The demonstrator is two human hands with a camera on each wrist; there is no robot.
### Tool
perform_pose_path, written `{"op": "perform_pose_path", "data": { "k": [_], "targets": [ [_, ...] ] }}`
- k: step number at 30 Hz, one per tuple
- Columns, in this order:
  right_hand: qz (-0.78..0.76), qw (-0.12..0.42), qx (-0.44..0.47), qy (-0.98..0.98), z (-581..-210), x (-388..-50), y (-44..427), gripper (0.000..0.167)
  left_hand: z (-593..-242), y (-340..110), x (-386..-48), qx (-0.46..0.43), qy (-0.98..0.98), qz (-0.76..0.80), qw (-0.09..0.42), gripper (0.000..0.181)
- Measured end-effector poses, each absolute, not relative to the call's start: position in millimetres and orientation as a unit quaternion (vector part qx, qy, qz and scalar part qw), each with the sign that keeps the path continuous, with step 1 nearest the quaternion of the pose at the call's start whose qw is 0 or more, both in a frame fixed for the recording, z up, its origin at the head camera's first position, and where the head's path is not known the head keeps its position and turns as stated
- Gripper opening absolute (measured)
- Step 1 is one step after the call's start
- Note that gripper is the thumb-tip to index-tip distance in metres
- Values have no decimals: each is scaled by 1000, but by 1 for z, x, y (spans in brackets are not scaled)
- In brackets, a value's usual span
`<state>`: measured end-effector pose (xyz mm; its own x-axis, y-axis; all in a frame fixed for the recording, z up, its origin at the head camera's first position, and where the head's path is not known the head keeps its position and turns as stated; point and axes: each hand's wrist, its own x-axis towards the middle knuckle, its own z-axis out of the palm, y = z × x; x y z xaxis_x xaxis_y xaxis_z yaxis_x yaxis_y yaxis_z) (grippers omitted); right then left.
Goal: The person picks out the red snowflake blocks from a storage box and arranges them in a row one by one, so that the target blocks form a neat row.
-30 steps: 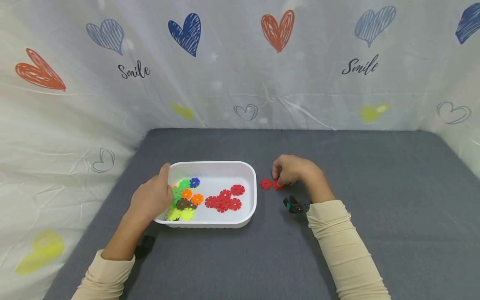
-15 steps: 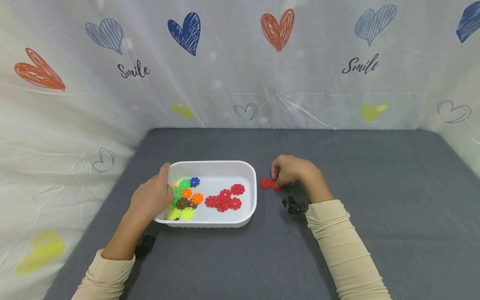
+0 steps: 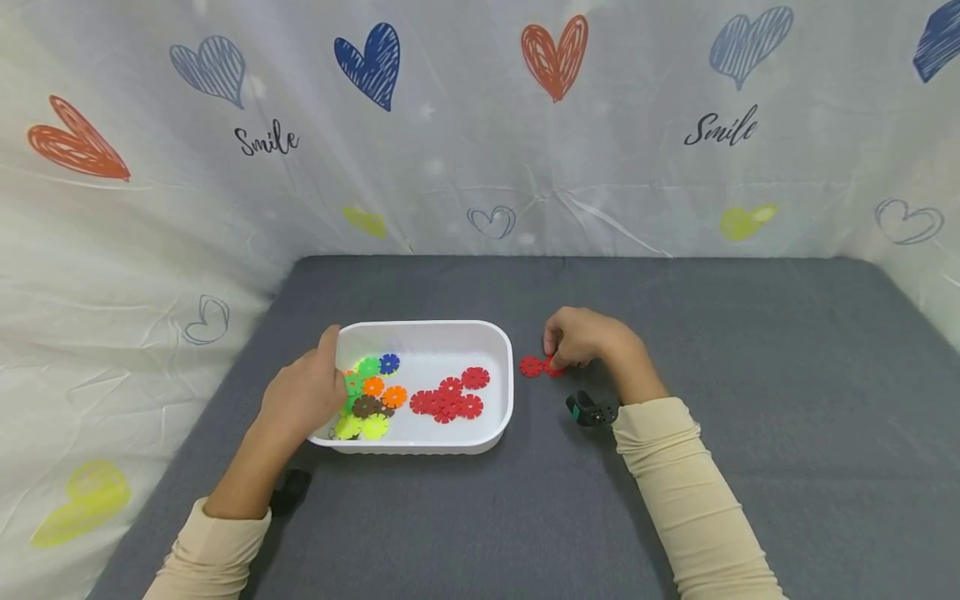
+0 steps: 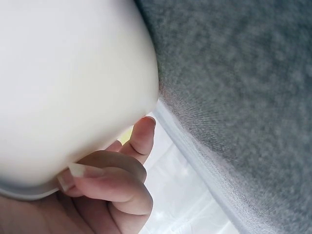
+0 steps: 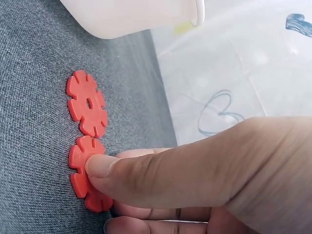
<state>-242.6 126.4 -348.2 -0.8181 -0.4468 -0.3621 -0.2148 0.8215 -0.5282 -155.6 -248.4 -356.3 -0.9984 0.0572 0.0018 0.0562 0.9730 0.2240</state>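
Note:
My left hand [image 3: 303, 393] grips the left end of a white plastic basin [image 3: 442, 343]; in the left wrist view its fingers curl at the basin's rim. Right of the basin, my right hand [image 3: 591, 337] pinches a red notched disc [image 5: 79, 183], the thumb on its face and the other fingers mostly hidden behind. Another red notched disc [image 5: 87, 103] lies flat on the cloth, edge to edge with the pinched one. Inside the basin, several red discs [image 3: 447, 403] overlap on the right.
Green [image 3: 367, 367], blue [image 3: 389, 364], orange [image 3: 393, 397], brown [image 3: 366, 407] and yellow discs [image 3: 374, 427] crowd the basin's left side, partly behind my left hand. Grey cloth [image 3: 750, 375] covers the table. A white curtain [image 3: 630, 150] with printed hearts stands behind it.
My right hand shifts only slightly at the red discs. The left hand stays on the basin, and the discs inside it lie as before.

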Motion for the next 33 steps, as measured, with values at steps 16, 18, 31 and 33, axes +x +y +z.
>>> {"op": "perform_pose_path", "data": {
  "k": [16, 18, 31, 33],
  "targets": [
    [-230, 242, -197, 922, -346, -242, 124, 12, -355, -248, -156, 29, 994, 109, 2, 59],
    [-225, 242, -197, 923, -345, -241, 123, 12, -356, -248, -156, 28, 994, 109, 3, 59],
    [-216, 232, -198, 927, -344, -237, 118, 14, -356, -248, -155, 24, 994, 109, 7, 59],
    [-213, 225, -199, 930, -344, -237, 117, 13, -356, -248, -155, 24, 994, 109, 7, 59]
  ]
}}
